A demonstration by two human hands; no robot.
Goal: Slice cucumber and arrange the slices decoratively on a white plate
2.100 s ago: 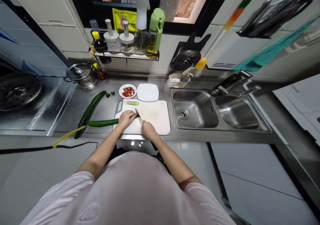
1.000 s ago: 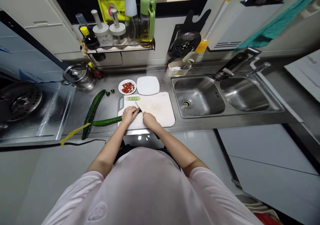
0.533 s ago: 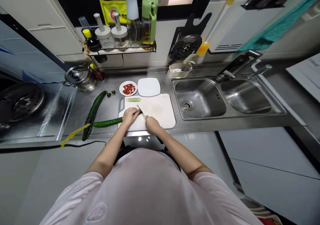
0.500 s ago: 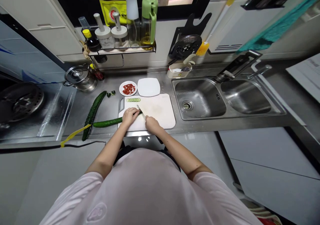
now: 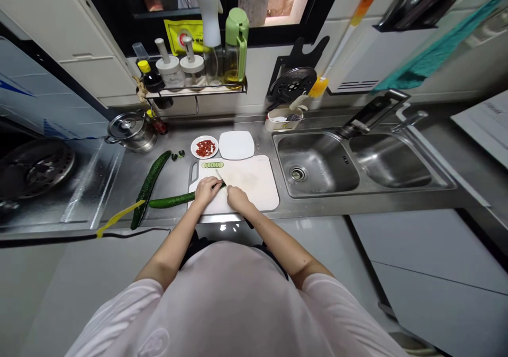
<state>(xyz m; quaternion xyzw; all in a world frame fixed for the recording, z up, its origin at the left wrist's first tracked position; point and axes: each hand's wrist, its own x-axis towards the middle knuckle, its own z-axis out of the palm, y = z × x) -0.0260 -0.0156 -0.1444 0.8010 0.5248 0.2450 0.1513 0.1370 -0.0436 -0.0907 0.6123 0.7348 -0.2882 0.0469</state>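
Two cucumbers lie left of the board (image 5: 254, 187): one whole (image 5: 151, 185), apart from it, the other (image 5: 172, 200) reaching onto it under the left hand (image 5: 207, 190). The left fingers press down on this cucumber, its cut end poking out just past them, beside the one knife (image 5: 219, 176). The right hand (image 5: 238, 199) has its fingers closed round the handle. One row of slices (image 5: 212, 164) lies on the board's far left; two plates, one with red pieces (image 5: 206, 148), one bare (image 5: 236, 145), sit behind the board.

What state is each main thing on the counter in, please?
Held cucumber: partly sliced, under the left hand
Knife: in the right hand
Cucumber slices: overlapping in a row
Other cucumber: looks whole
Round plate: holding chopped red pieces
Square plate: empty
Pot: lidded
Sink: no standing water visible
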